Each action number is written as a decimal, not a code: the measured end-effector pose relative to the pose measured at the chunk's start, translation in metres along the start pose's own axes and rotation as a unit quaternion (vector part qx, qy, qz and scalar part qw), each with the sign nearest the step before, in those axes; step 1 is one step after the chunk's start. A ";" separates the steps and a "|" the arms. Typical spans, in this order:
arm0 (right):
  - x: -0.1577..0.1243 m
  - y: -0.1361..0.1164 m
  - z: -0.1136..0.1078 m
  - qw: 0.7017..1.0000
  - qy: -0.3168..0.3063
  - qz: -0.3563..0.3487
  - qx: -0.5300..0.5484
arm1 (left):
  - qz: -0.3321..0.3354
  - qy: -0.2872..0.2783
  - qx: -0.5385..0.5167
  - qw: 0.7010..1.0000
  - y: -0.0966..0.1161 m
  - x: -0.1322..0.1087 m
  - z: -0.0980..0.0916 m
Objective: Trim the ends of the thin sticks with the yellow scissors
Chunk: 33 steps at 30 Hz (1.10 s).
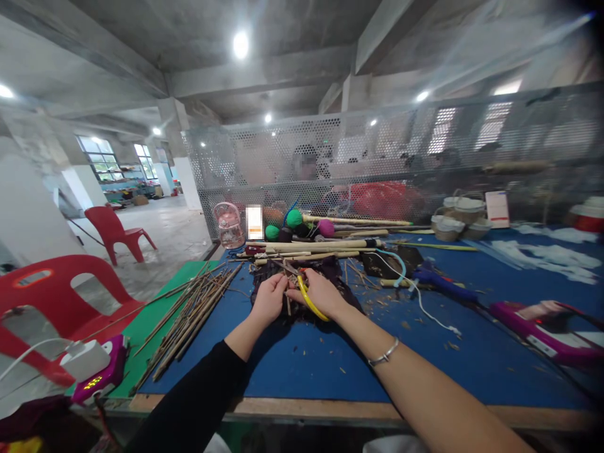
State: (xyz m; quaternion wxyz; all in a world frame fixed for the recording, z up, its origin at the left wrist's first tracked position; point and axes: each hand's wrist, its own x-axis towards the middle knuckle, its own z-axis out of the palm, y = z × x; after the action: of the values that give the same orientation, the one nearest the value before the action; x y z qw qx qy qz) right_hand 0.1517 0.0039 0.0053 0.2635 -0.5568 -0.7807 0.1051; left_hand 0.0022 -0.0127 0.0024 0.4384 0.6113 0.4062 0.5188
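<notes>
My right hand (321,293) is closed round yellow-handled shears (309,301), whose blades point up and left toward the other hand. My left hand (270,297) pinches a short thin stick (288,304) held upright beside the blades. Both hands hover over a dark purple cloth (344,296) lying on the blue table top (330,358). A silver bracelet circles my right wrist; my left arm wears a black sleeve.
A bundle of thin brown sticks (193,318) lies to the left, across a green mat (155,314). Long bamboo poles (321,246) and yarn balls (295,218) sit behind. Purple glue guns (542,330) lie right. A mesh screen (377,151) closes the back. Red chairs (61,302) stand left.
</notes>
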 end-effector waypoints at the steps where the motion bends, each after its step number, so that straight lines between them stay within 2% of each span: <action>1: -0.001 -0.001 0.000 1.000 0.004 -0.001 -0.002 | 0.007 0.001 0.010 1.000 0.001 0.000 0.000; 7: -0.003 -0.009 0.000 1.000 -0.001 0.019 -0.015 | 0.046 0.012 0.054 0.997 0.005 -0.002 0.001; 15: -0.002 -0.007 0.010 0.999 -0.003 0.044 -0.020 | 0.072 0.063 0.124 0.988 0.003 -0.002 0.002; 25: 0.002 -0.003 0.007 0.998 -0.008 0.050 -0.024 | 0.067 0.062 0.135 0.987 0.006 -0.002 0.000; 33: 0.002 -0.003 0.000 0.998 -0.029 0.056 -0.012 | 0.004 0.051 0.071 0.996 0.003 -0.001 -0.002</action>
State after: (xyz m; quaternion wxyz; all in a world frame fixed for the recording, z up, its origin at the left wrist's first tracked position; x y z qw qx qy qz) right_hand 0.1486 0.0048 0.0068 0.2280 -0.5992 -0.7570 0.1259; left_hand 0.0003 -0.0146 0.0054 0.3703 0.6150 0.4619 0.5208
